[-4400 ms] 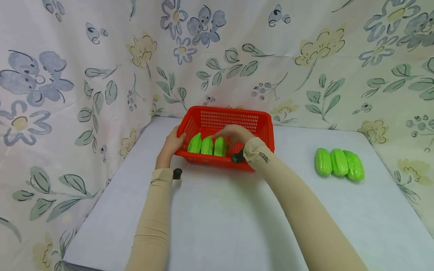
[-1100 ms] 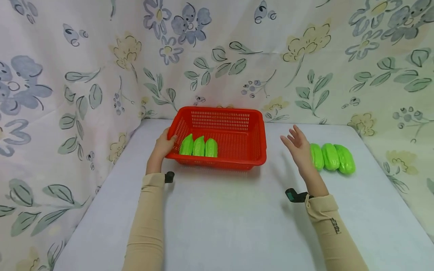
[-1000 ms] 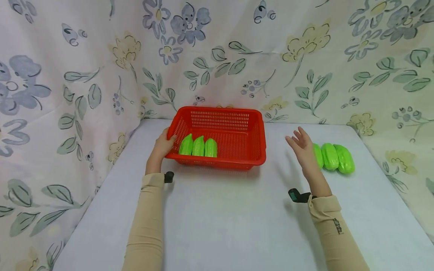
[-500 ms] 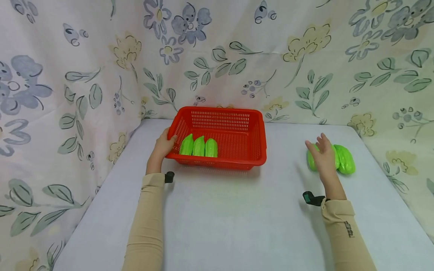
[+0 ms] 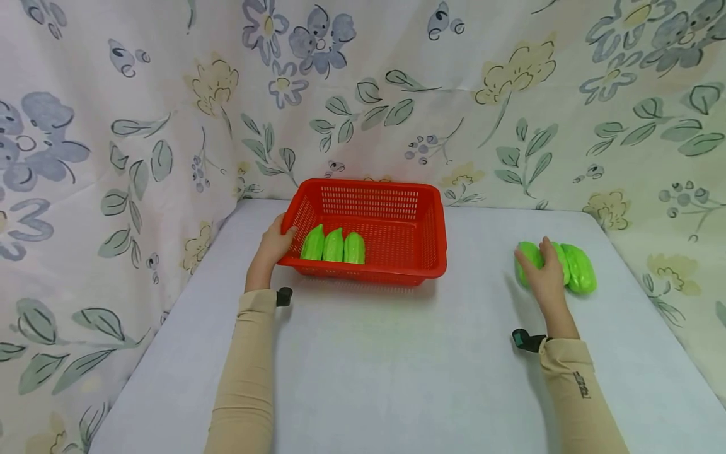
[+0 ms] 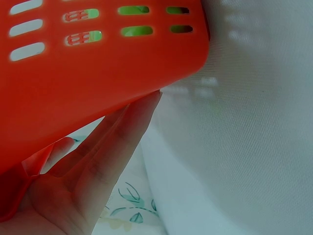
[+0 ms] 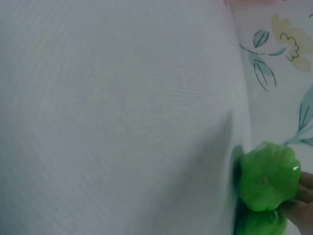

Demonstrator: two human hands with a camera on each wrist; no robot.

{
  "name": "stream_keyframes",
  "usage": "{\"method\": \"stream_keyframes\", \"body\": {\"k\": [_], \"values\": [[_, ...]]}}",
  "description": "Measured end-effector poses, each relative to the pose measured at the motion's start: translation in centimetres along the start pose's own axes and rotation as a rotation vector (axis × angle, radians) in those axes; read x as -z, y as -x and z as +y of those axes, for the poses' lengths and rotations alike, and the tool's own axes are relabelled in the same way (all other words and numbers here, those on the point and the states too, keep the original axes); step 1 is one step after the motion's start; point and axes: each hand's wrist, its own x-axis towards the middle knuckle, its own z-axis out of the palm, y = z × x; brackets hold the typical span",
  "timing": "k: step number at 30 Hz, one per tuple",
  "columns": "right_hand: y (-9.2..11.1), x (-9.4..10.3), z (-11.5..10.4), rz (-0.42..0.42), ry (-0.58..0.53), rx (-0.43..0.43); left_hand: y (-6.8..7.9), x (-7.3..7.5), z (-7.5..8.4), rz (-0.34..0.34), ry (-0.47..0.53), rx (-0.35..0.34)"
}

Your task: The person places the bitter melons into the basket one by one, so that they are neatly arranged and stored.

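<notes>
In the head view a red slotted plastic basket (image 5: 391,243) stands at the back of the white table, three glossy green ribbed oblong fruits (image 5: 333,244) side by side in its left part. My left hand (image 5: 273,243) grips the basket's left rim; the left wrist view shows its fingers (image 6: 129,122) stretched under the basket's side. At the right my right hand (image 5: 541,272) is over a row of three more such fruits (image 5: 580,270), thumb and fingers spread about the leftmost fruit (image 5: 529,253). Fingers (image 7: 307,188) reach that fruit's lobed top in the right wrist view.
A floral curtain (image 5: 363,94) hangs behind the white table (image 5: 397,372) and along its left side. Small black wrist cameras (image 5: 530,340) sit on both wrists.
My right hand has come out of the basket, moved right across the table and lowered onto the fruits there. My left hand stays on the basket rim.
</notes>
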Motion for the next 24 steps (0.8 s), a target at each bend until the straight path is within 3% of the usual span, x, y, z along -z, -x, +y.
{"method": "stream_keyframes", "body": {"k": [18,24], "values": [[-0.5,-1.2,1.2,0.038,-0.036,-0.028,0.1,0.0,0.0,0.005,0.000,-0.018],[-0.8,-1.2,1.3,-0.007,-0.021,-0.105,0.1,0.0,0.0,0.006,-0.009,-0.019]]}}
